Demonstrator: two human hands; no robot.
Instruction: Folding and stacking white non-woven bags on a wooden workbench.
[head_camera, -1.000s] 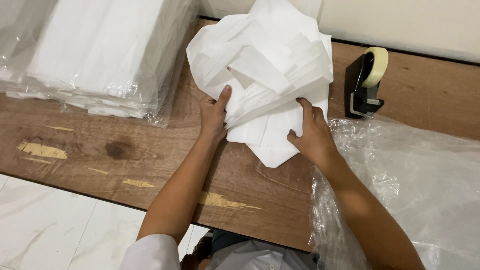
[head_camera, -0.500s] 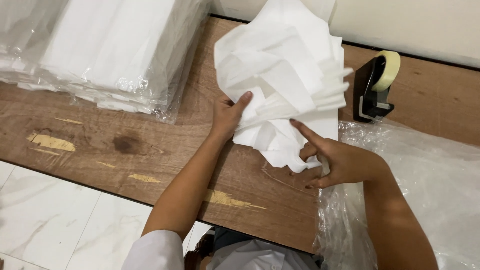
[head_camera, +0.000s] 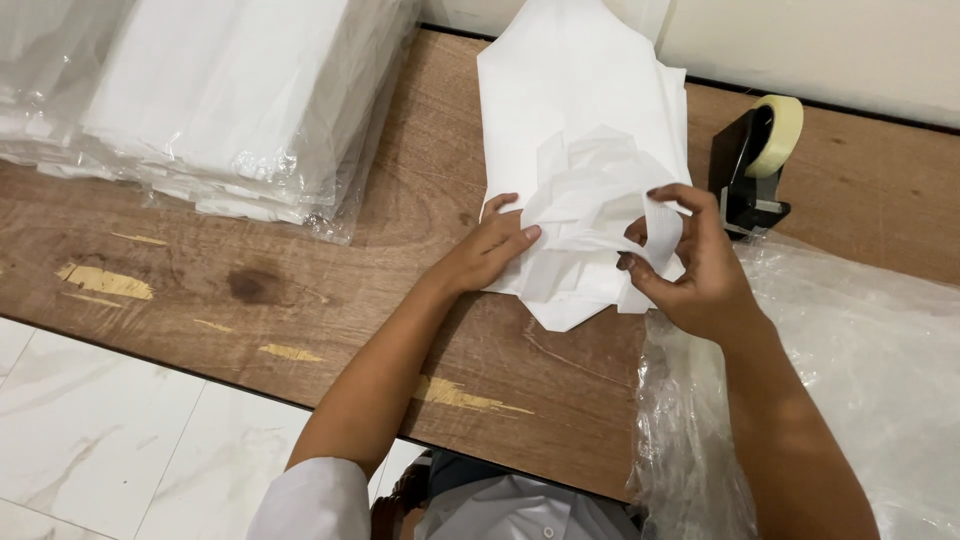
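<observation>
White fabric piece lies on the wooden table at about twelve o'clock from the person, its lower folds bunched between both hands. At ten o'clock sits a stack of plastic-wrapped white bundles; the left hand presses flat, fingers spread, on the fabric's left edge. The right hand pinches a narrow white strip of it, with a tape dispenser at two o'clock and clear plastic sheeting at four.

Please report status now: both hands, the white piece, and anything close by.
Left hand flat on white folded garment. Right hand pinching its white strap. Tape dispenser and clear plastic sheet close at right.
</observation>
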